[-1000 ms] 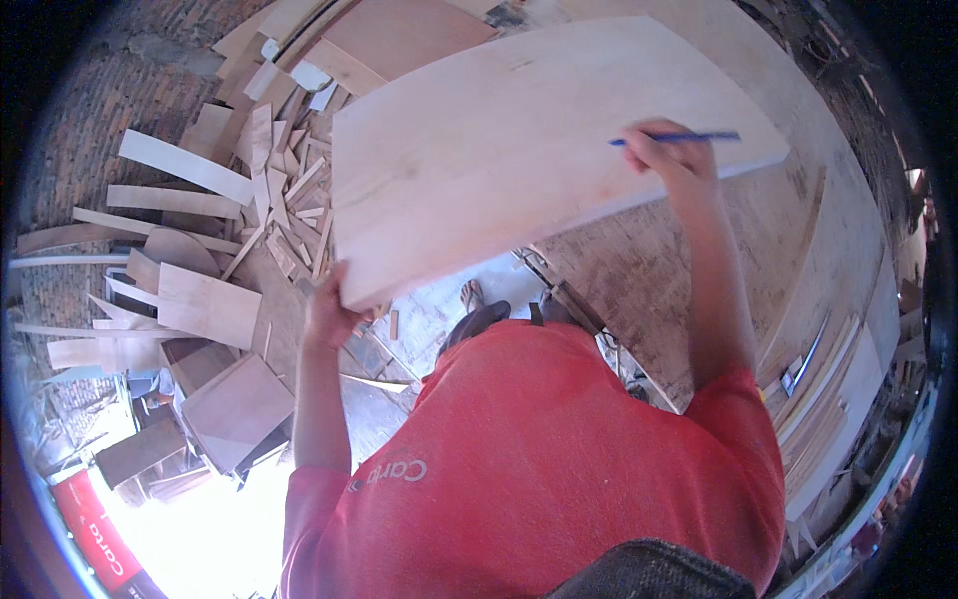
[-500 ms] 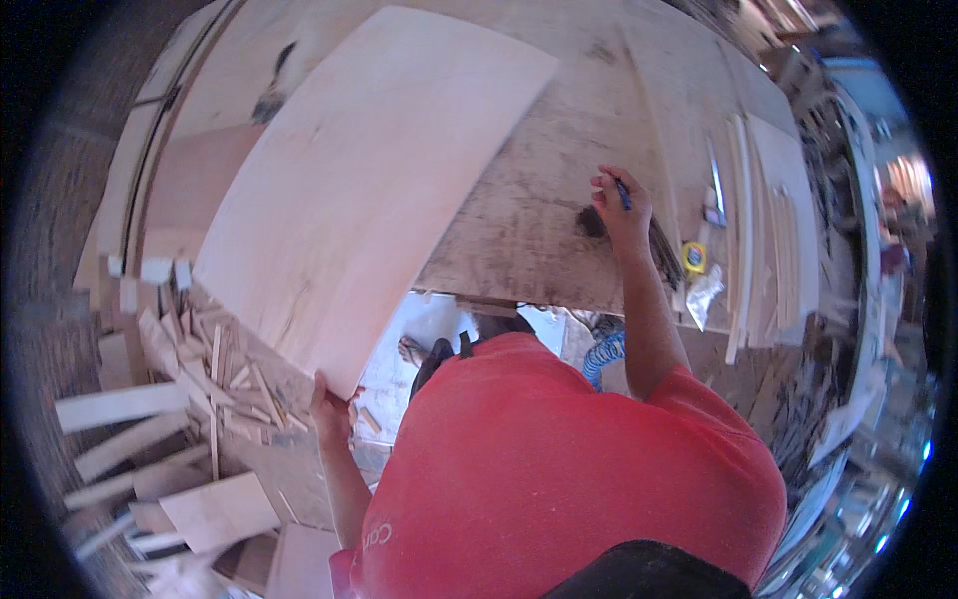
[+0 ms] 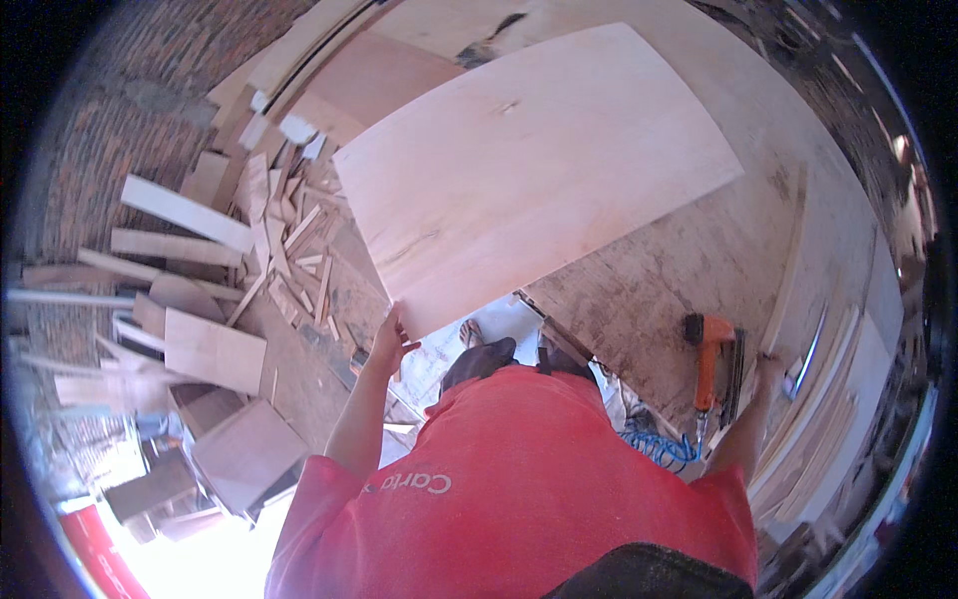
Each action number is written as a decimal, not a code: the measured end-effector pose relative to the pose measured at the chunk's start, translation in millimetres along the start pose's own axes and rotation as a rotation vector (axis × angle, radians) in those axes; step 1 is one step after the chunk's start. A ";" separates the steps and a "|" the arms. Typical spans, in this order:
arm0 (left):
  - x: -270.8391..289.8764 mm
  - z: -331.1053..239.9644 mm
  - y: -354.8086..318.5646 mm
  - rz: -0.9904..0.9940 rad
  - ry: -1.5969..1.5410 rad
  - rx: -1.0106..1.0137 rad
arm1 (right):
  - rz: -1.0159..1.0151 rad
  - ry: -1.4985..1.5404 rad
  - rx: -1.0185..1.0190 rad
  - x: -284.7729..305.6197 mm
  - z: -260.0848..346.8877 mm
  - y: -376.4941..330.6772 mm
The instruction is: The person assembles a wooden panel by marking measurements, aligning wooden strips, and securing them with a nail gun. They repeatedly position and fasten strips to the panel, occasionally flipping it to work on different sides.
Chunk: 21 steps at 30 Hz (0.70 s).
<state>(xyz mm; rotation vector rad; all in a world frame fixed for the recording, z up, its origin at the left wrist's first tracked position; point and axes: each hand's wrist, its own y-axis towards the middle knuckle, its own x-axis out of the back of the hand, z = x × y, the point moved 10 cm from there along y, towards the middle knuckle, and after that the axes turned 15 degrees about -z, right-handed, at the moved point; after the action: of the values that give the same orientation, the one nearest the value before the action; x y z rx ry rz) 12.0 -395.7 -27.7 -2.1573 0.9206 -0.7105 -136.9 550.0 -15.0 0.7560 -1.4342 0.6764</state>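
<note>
A pale plywood sheet (image 3: 539, 170) lies across the workbench (image 3: 649, 290), one corner jutting past the near edge. At that corner, my left hand (image 3: 393, 337) pinches the sheet with its fingers. My right arm stretches out to the right, where my right hand (image 3: 768, 373) is down at the bench beside a thin shiny metal blade (image 3: 812, 351). Its fingers are blurred and partly hidden, so whether it holds anything does not show. An orange and black nail gun (image 3: 711, 364) lies just left of that hand, joined to a coiled blue air hose (image 3: 659, 445).
Long wood strips (image 3: 813, 429) lie along the bench's right side. Offcuts (image 3: 289, 240) are heaped on the floor at the left, with boards (image 3: 215, 349) beside them. A brick wall (image 3: 150, 130) stands beyond. A dark brush-like thing (image 3: 489, 42) sits on the far bench.
My view has swung left. My right hand, which held a blue pen above the bench, has moved down and right beside the wood strips. My left hand remains on the sheet's corner.
</note>
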 end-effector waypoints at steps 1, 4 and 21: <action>0.9 2.0 8.3 -0.041 -0.026 0.033 | -0.011 -0.005 -0.031 -10.3 -32.0 14.5; 26.7 -9.9 26.2 -0.382 -0.096 -0.160 | -0.233 -0.005 -0.033 -12.0 -62.3 30.0; -120.3 -238.9 -23.2 -0.531 0.522 -1.255 | -0.150 0.620 0.563 150.4 366.4 -213.8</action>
<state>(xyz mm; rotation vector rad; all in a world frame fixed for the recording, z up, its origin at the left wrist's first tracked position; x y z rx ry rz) -216.2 -378.9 112.7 -3.5028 1.2614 -1.1809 -183.9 123.5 121.1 0.9625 -0.6134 1.1013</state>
